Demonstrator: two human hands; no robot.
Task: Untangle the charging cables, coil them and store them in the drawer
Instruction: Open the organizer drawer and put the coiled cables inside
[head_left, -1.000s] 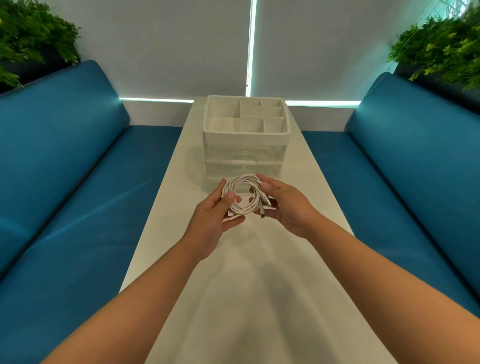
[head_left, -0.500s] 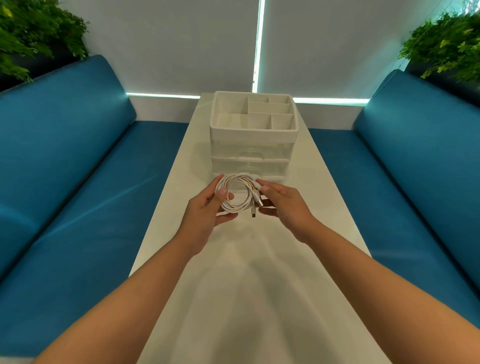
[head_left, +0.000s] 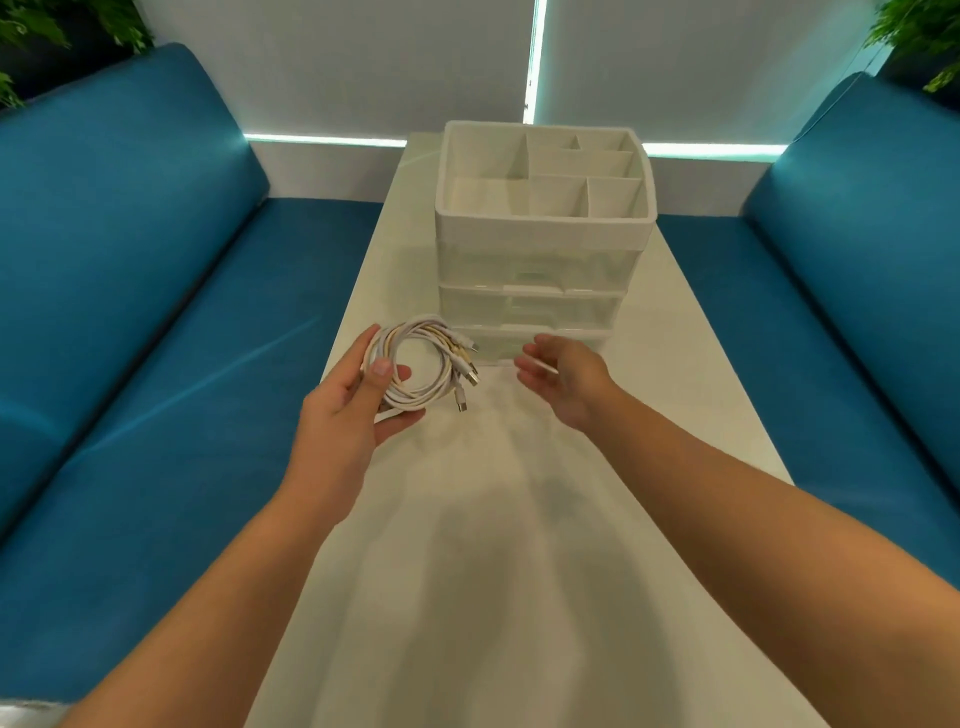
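A coil of white charging cables (head_left: 423, 364) hangs in the air just left of the drawer unit, its plugs sticking out to the right. My left hand (head_left: 358, 410) grips the coil's left side, thumb through the loop. My right hand (head_left: 563, 374) is empty, fingers relaxed and pointing left, just in front of the lowest drawer (head_left: 535, 343). The white organiser (head_left: 540, 228) has clear drawers, all closed, and an open divided tray on top.
A long white table (head_left: 519, 519) runs away from me between two blue sofas (head_left: 130, 312) (head_left: 857, 312). Green plants (head_left: 31, 31) stand behind the sofa backs at both far corners. A white wall closes the far end.
My right hand has let go of the coil and moved right, toward the lowest drawer. My left hand now holds the coil alone and has shifted left.
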